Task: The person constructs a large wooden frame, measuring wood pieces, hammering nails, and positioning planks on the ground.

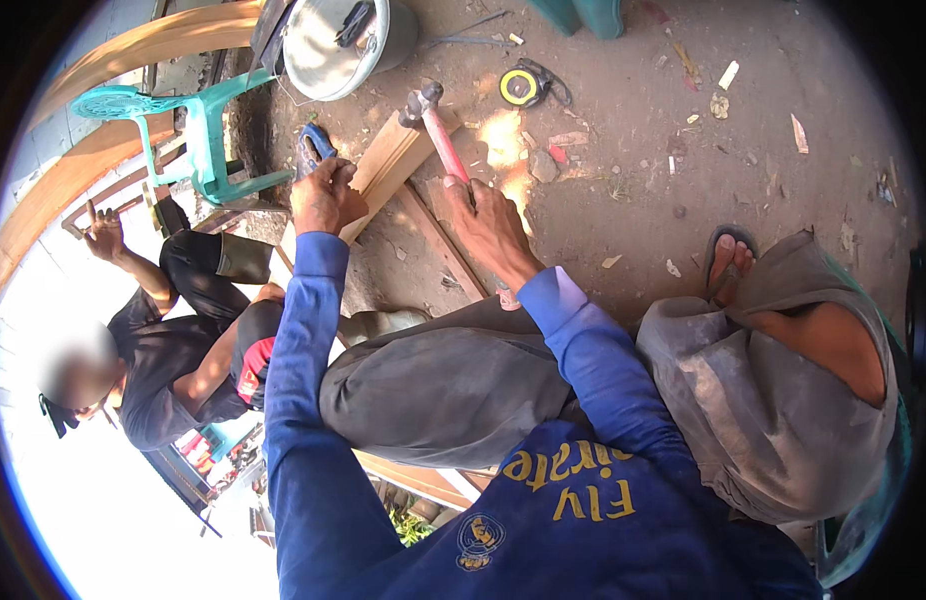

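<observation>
My right hand is closed round the red handle of a hammer. The dark metal head points away from me, over the far end of a light wooden beam. On the left, my left hand has its fingers curled in beside the beam. What they hold, if anything, is hidden. Just beyond those fingers shows a blue and dark object, its kind unclear. A narrow wooden strip lies slantwise beneath the hammer, between my hands.
A tape measure and wood scraps lie on the dirt floor. At the far left stand a grey bucket and a green plastic chair. Another person in dark clothes sits close on my left, one hand raised.
</observation>
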The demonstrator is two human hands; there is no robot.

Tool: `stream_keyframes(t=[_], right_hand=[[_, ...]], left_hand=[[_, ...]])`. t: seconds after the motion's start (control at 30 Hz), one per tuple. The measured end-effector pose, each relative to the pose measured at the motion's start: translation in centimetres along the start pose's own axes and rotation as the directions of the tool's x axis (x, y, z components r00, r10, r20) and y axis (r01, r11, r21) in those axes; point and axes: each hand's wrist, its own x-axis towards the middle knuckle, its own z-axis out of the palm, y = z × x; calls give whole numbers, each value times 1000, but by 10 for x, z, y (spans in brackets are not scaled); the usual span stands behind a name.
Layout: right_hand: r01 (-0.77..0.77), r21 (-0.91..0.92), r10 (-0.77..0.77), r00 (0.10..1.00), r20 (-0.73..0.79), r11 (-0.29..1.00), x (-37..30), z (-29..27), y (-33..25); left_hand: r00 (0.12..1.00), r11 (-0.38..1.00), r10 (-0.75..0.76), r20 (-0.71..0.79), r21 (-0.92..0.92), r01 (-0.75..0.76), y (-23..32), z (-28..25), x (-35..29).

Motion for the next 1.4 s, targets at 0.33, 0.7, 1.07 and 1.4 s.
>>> stream_keyframes(t=[0.33,0.7,1.07,1.4], right_hand=[[-1,129,15,995,-102,992,-4,2,-11],[101,37,-97,991,-96,994,-19,9,-24],[160,26,-155,975,-157,987,-28,18,-23],[148,38,-147,989,-29,988,-28,18,-20]], left_hand=[[945,746,-158,-287,-662,-76,1,-71,14],[1000,932,0,-4,-362,-1,-17,-21,-17],[995,958,103,11,-268,-97,-19,-21,-20],[986,978,161,50,-143,-153,-15,-18,-21]])
